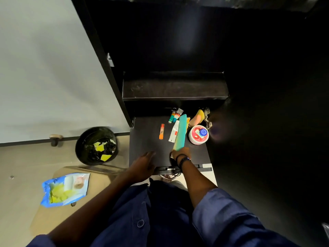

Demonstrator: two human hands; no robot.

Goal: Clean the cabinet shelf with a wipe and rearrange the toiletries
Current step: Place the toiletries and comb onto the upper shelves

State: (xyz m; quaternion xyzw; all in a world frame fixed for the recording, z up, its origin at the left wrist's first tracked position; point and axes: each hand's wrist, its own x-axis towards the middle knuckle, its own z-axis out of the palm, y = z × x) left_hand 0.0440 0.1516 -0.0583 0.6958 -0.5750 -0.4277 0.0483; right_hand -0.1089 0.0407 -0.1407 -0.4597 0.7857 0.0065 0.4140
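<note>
Two grips, right hand holding teal comb, left hand wide on shelf, wipes in bin

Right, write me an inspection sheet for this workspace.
Surface: black shelf, toiletries on its right half.
Job's things: teal comb, orange stick, white tube, red-and-white jar, small tubes; wipes pack on the floor.
Clutter: yellow item at back right, too dim to name.
Hands: right hand grips the comb's near end; left hand rests, fingers straight, at the shelf's front edge.
Cables: dark looped cord under the shelf's front, unclear.
Surroundings: black bin holding yellow scraps, white wall, tan floor.
</note>
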